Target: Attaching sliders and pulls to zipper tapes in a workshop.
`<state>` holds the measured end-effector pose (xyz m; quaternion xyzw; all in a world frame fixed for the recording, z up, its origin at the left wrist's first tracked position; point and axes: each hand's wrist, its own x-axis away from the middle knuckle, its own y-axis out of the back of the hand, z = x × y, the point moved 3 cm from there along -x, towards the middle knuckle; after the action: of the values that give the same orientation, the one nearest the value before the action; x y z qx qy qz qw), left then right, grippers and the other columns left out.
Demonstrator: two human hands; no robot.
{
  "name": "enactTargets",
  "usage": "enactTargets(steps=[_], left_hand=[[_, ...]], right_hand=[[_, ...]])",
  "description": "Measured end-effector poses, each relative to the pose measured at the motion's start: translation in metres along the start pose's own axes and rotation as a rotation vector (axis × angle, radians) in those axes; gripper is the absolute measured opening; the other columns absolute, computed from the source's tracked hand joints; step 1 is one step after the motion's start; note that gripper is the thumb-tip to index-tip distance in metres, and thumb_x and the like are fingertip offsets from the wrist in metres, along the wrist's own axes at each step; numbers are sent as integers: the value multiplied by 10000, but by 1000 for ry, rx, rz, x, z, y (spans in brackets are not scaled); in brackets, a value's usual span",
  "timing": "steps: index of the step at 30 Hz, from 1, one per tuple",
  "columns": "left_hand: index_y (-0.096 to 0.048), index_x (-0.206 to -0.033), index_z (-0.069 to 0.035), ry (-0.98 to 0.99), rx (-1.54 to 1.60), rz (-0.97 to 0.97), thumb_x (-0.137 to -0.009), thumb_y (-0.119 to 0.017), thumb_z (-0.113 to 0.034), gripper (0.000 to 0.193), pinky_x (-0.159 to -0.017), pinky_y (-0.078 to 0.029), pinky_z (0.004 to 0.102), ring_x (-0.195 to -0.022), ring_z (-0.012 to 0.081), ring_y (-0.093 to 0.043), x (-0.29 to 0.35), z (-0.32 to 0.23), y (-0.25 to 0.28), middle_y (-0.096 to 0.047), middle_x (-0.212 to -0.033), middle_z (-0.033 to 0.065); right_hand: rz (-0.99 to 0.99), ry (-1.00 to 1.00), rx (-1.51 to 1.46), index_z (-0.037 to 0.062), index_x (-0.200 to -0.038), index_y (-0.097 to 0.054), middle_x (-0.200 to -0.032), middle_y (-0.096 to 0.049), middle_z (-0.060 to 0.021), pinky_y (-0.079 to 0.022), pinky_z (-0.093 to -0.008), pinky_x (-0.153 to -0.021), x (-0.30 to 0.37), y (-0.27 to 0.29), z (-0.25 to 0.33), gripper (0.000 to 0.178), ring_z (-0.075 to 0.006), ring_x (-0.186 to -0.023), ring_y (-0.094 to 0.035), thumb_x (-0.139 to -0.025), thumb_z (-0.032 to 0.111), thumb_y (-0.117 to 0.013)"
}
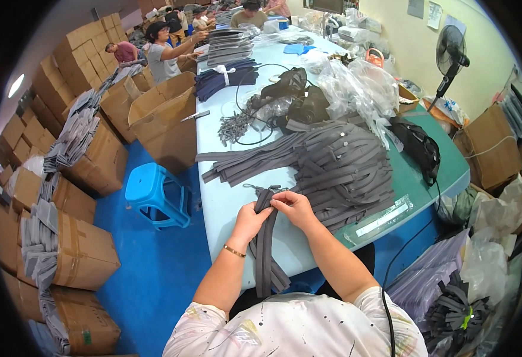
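Note:
Close to the table's near edge, my left hand (251, 221) is closed round a dark grey zipper tape (264, 256), whose lower part hangs down over the edge toward my lap. The fingers of my right hand (295, 208) pinch at the upper end of the same tape, touching my left fingertips. Whatever small part lies between the fingertips is hidden. Just beyond my hands rests a large heap of dark grey zipper tapes (344, 169), with more laid out flat to its left. A small pile of grey pieces (234, 127), too small to name, lies farther off.
On the light blue table (219, 208) are black bags (308, 98), clear plastic (356, 86) and stacked grey pieces (228, 47). A blue stool (158, 193) stands left, near cardboard boxes (85, 253). A black cable (412, 241) hangs at right. Other people work at the far end.

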<state>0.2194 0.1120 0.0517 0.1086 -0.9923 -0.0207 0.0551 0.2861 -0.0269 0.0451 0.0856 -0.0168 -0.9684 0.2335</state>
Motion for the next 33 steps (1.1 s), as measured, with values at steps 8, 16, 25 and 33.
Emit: enactTargets(steps=[8, 16, 25, 33], left_hand=[[-619, -942, 32, 152, -94, 53, -829, -622, -104, 176, -570, -450, 218, -645, 65, -539, 3, -6, 0, -620, -773, 23], [-626, -901, 44, 24, -46, 0, -832, -610, -92, 153, -574, -448, 222, -655, 72, -542, 3, 4, -3, -621, -779, 27], [-625, -886, 57, -32, -161, -21, -836, -608, -125, 189, -558, -426, 225, -641, 63, -514, 2, -1, -4, -608, -742, 23], [-619, -913, 46, -69, -186, 50, -856, -591, -136, 193, -600, -443, 215, -685, 69, -539, 1, -2, -1, -621, -778, 29]], right_hand=[[-55, 94, 127, 44, -861, -678, -774, -636, 4, -423, -216, -624, 2, 2, 9, 149, -60, -689, -535, -749, 135, -716], [-39, 30, 162, 30, -837, -675, -758, -627, -39, -454, -252, -648, 4, 1, 6, 160, -108, -693, -561, -729, 138, -722], [-31, 80, 214, 31, -819, -666, -761, -626, -56, -460, -268, -654, 1, 2, 4, 156, -141, -719, -590, -741, 161, -701], [-35, 96, 178, 43, -840, -668, -802, -652, -21, -442, -249, -645, 2, 5, 14, 150, -109, -711, -578, -745, 155, -699]])
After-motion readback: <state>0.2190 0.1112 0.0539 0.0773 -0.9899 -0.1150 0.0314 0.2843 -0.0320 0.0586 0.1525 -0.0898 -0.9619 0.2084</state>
